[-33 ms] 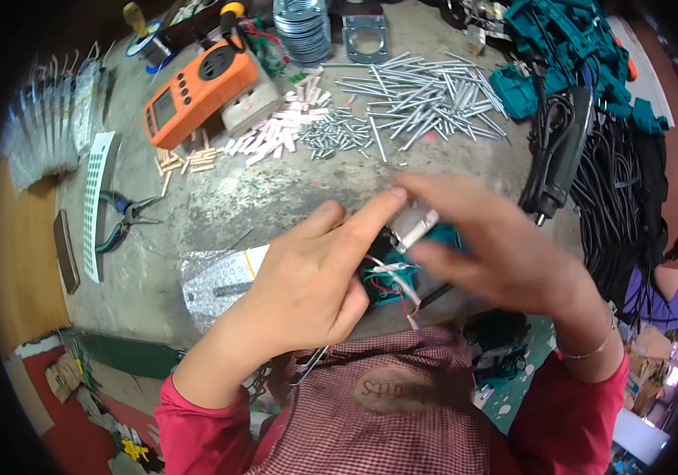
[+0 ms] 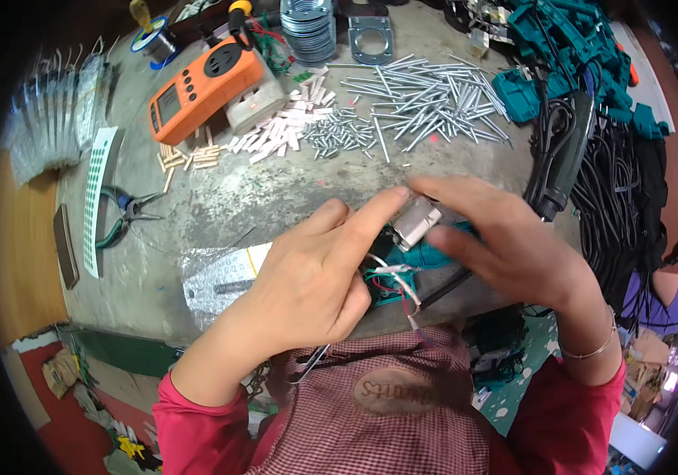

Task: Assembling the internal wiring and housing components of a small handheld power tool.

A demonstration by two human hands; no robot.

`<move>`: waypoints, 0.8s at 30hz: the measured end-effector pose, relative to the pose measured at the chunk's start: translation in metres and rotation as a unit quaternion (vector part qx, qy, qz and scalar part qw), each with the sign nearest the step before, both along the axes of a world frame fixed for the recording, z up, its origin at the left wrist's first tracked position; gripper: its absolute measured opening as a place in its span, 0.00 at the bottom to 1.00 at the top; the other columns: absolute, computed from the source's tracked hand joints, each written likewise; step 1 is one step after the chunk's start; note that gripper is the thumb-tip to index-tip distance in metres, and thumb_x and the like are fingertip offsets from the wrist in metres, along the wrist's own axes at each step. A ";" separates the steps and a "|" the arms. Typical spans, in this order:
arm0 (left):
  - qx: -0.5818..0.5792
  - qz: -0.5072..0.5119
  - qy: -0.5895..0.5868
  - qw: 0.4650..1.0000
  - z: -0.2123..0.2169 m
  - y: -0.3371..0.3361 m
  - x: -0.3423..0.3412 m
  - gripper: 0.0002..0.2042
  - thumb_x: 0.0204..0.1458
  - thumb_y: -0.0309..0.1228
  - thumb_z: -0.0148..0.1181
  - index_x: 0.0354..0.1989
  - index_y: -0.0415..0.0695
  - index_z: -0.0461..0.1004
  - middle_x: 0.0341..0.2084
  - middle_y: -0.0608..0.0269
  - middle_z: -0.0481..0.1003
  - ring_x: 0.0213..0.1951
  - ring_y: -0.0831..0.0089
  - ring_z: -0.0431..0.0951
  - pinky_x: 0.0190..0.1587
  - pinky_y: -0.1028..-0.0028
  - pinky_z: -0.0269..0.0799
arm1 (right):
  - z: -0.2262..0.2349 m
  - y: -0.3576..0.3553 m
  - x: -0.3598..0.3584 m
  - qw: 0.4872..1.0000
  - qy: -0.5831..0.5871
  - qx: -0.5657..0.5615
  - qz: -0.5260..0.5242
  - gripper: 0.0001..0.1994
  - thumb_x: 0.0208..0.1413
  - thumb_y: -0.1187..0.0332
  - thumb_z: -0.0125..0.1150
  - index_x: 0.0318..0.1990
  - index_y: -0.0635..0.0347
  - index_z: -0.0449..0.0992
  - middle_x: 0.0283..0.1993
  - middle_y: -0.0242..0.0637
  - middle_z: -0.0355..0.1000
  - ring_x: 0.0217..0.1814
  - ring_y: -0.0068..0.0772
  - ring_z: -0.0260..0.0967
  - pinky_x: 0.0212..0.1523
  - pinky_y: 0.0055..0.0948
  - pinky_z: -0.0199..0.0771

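A small silver metal block, like a little motor [image 2: 416,223], sits at a tilt on a teal plastic housing [image 2: 427,255] near the bench's front edge. My left hand [image 2: 307,273] reaches over from the left, palm down, its index finger stretched to the block's upper corner and its thumb apart. Its other fingers are partly hidden. My right hand [image 2: 505,241], slightly blurred, is open around the block's right side, thumb and fingers apart; contact is unclear. White connectors with red and white wires [image 2: 404,286] hang from the housing, and a black cable [image 2: 443,289] runs beside them.
Beyond my hands lie piles of long screws [image 2: 426,103], short screws [image 2: 339,133] and pale pieces [image 2: 275,131]. An orange meter [image 2: 204,91], pliers [image 2: 125,214] and a bubble-wrap packet [image 2: 216,277] are left. A dark-handled tool [image 2: 567,158] and black cables [image 2: 612,182] lie right.
My right hand has shifted slightly, its thumb rising, and looks less blurred; more of the silver block shows. My left hand stays nearly in place.
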State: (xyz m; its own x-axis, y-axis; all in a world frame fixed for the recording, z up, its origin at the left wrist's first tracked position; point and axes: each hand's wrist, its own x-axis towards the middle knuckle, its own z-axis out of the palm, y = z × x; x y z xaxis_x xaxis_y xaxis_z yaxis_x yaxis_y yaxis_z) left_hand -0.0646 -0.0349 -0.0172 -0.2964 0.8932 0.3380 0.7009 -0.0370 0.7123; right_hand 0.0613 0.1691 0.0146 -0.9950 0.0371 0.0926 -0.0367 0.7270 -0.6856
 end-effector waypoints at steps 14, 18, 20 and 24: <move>-0.011 -0.033 -0.019 0.999 -0.002 -0.003 -0.008 0.38 0.37 0.18 0.50 0.67 0.41 0.60 0.32 0.55 0.77 0.35 0.55 0.74 0.40 0.60 0.71 | 0.027 -0.010 0.003 0.902 -0.236 -0.350 -0.086 0.12 0.52 0.76 0.67 0.44 0.61 0.74 0.35 0.25 0.70 0.35 0.14 0.63 0.32 0.19 0.66; -0.023 -0.027 -0.036 0.999 -0.001 -0.004 -0.005 0.38 0.38 0.18 0.51 0.67 0.39 0.59 0.30 0.53 0.76 0.35 0.54 0.73 0.39 0.59 0.70 | 0.036 -0.034 0.003 0.988 -0.119 -0.074 -0.069 0.13 0.50 0.76 0.68 0.42 0.59 0.74 0.33 0.33 0.69 0.31 0.26 0.68 0.29 0.25 0.69; -0.015 -0.024 -0.037 0.999 -0.003 -0.004 -0.005 0.38 0.38 0.18 0.51 0.67 0.38 0.59 0.29 0.52 0.74 0.34 0.53 0.72 0.38 0.58 0.70 | 0.033 -0.045 0.003 0.996 -0.067 -0.013 -0.061 0.13 0.48 0.76 0.69 0.41 0.59 0.73 0.33 0.36 0.68 0.30 0.32 0.70 0.28 0.28 0.70; -0.013 -0.023 -0.039 0.999 -0.005 -0.005 -0.002 0.38 0.38 0.18 0.51 0.66 0.38 0.59 0.28 0.51 0.72 0.33 0.52 0.72 0.37 0.58 0.69 | 0.016 -0.060 0.008 0.990 -0.051 0.112 -0.069 0.14 0.44 0.72 0.70 0.36 0.57 0.69 0.30 0.39 0.64 0.29 0.47 0.70 0.26 0.40 0.69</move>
State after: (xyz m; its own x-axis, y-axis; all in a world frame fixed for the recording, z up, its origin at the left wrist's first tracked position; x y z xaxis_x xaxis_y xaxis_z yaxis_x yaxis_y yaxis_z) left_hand -0.0669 -0.0397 -0.0219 -0.2796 0.9144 0.2928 0.6415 -0.0490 0.7656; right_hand 0.0690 0.1090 0.0304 -0.9863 0.1643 0.0127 0.1358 0.8541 -0.5021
